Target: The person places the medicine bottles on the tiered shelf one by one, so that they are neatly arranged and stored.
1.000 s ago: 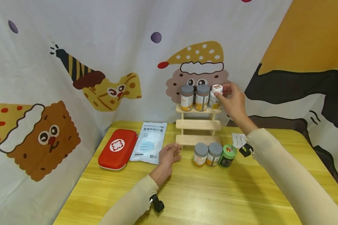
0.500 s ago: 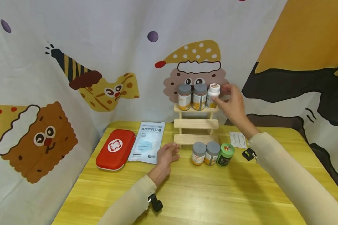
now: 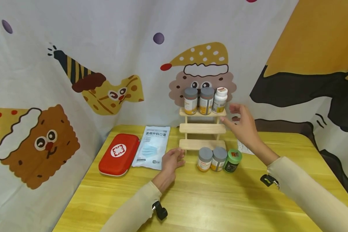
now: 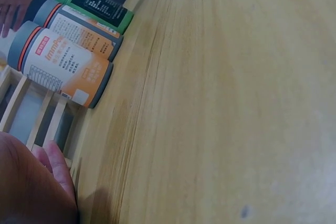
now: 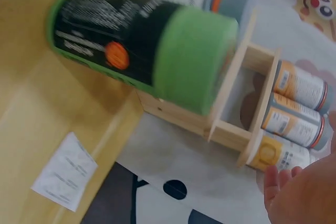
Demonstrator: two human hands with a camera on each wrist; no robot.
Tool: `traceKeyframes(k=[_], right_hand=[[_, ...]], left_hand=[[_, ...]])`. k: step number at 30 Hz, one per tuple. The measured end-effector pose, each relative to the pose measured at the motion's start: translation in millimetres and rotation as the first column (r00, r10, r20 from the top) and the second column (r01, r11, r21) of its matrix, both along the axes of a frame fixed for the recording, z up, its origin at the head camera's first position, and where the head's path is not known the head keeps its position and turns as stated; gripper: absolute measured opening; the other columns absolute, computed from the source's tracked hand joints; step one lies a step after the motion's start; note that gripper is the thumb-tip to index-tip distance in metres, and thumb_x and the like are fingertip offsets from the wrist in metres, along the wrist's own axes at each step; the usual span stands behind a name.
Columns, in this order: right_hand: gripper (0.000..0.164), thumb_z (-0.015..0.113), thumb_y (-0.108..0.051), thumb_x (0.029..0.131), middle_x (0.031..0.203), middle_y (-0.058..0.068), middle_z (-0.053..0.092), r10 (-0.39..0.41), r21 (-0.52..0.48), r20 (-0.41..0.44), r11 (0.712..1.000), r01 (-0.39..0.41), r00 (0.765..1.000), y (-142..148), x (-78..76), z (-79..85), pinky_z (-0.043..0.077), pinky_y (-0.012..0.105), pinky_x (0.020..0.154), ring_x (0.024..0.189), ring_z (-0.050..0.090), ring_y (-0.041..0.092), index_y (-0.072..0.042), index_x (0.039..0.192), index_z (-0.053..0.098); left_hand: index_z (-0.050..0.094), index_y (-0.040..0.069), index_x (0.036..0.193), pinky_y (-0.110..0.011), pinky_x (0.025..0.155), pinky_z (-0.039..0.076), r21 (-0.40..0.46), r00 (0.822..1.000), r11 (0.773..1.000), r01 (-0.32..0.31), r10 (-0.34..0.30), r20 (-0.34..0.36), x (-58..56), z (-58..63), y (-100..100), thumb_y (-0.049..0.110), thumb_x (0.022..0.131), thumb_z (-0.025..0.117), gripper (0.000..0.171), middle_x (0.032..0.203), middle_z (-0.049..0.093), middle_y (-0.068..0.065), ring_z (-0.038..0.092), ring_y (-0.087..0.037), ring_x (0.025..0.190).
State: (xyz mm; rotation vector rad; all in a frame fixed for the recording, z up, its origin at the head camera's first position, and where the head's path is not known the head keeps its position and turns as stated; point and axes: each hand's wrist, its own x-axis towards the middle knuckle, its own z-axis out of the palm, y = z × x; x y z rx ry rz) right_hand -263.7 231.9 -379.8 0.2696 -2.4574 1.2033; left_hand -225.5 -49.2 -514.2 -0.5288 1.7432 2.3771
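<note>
A small three-step wooden rack (image 3: 202, 128) carries two grey-lidded jars (image 3: 190, 101) (image 3: 206, 101) and a white bottle (image 3: 220, 100) on its top step. My right hand (image 3: 245, 125) is just right of and below the white bottle, thumb and fingers apart, holding nothing. At the left end of the bottom step, my left hand (image 3: 171, 162) rests its fingertips against the rack. Its fingers (image 4: 59, 169) look fairly straight in the left wrist view. In front of the rack stand two more grey-lidded jars (image 3: 204, 159) (image 3: 219, 159) and a green-lidded jar (image 3: 232, 161).
Left of the rack lie a red zip case (image 3: 119, 155) with a white emblem and a face mask packet (image 3: 152, 147). A slip of paper (image 5: 65, 174) lies to the right, partly behind my right hand in the head view. A patterned cloth (image 3: 133, 42) hangs behind the table.
My right hand has let go of the white bottle and moved down and to the right. The bottle stays on the top step. My left hand keeps its place by the rack.
</note>
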Motion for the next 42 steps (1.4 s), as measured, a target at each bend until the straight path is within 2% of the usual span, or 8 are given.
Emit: traceKeyframes(k=[5,13,18,24,31,35,42], right_hand=[[0.064,0.075,-0.039,0.1,0.144,0.015,0.057,0.036,0.028,0.03,0.999,-0.037,0.999,4,16.6,-11.1,0.048,0.017,0.093,0.131,0.056,0.031,-0.005,0.148,0.049],[0.061,0.077,-0.032,0.099,0.146,0.013,0.06,0.121,0.059,0.062,0.99,-0.125,0.991,12,46.1,-32.6,0.053,0.031,0.101,0.133,0.057,0.032,-0.006,0.148,0.05],[0.058,0.076,-0.026,0.1,0.145,0.013,0.061,0.179,0.058,0.081,0.981,-0.184,0.981,19,60.3,-48.9,0.053,0.019,0.098,0.13,0.056,0.023,-0.006,0.148,0.052],[0.058,0.077,-0.02,0.099,0.144,0.012,0.062,0.247,0.049,0.152,0.965,-0.256,0.957,36,77.2,-66.0,0.048,0.012,0.098,0.127,0.051,-0.003,-0.011,0.15,0.052],[0.061,0.079,-0.015,0.096,0.143,0.014,0.061,0.273,0.007,0.169,0.961,-0.278,0.947,52,85.7,-85.6,0.047,0.012,0.097,0.124,0.051,-0.008,-0.013,0.15,0.052],[0.062,0.08,-0.014,0.096,0.144,0.012,0.061,0.298,-0.021,0.184,0.954,-0.3,0.937,54,87.7,-93.5,0.049,0.014,0.097,0.122,0.052,-0.011,-0.009,0.151,0.051],[0.057,0.079,-0.013,0.096,0.134,0.008,0.067,0.283,-0.058,0.19,0.959,-0.277,0.94,57,88.3,-104.2,0.055,0.02,0.096,0.114,0.06,-0.004,-0.007,0.148,0.054]], left_hand=[[0.071,0.005,0.119,-0.029,0.077,0.067,-0.002,1.0,1.0,-0.003,0.003,-0.006,-0.7,-1.2,0,0.023,0.105,0.068,0.023,0.112,0.08,-0.006,0.072,-0.012,0.091],[0.07,0.006,0.12,-0.029,0.078,0.067,-0.006,1.0,1.0,0.001,-0.001,-0.004,0.8,-0.9,0,0.023,0.104,0.068,0.024,0.113,0.079,-0.006,0.072,-0.012,0.092],[0.07,0.006,0.118,-0.03,0.079,0.067,-0.008,1.0,1.0,-0.011,0.011,-0.007,1.7,-2.4,-3,0.024,0.104,0.069,0.022,0.113,0.079,-0.006,0.072,-0.012,0.093],[0.07,0.005,0.117,-0.031,0.079,0.067,0.005,1.0,1.0,-0.011,0.011,-0.028,3.6,-3.1,0,0.023,0.103,0.069,0.022,0.114,0.079,-0.008,0.072,-0.013,0.092],[0.07,0.002,0.119,-0.03,0.076,0.067,0.004,0.999,1.0,-0.013,0.013,-0.037,3.4,-3.2,3,0.024,0.103,0.07,0.026,0.116,0.079,-0.01,0.071,-0.013,0.09],[0.07,0.003,0.121,-0.031,0.079,0.067,-0.014,0.999,1.0,-0.014,0.014,-0.034,3.5,-2.4,3,0.025,0.103,0.07,0.028,0.116,0.079,-0.01,0.072,-0.013,0.092],[0.069,0.003,0.123,-0.033,0.082,0.067,-0.004,1.0,1.0,-0.004,0.004,-0.02,3.4,-2.1,2,0.024,0.103,0.07,0.029,0.118,0.079,-0.01,0.073,-0.014,0.094]])
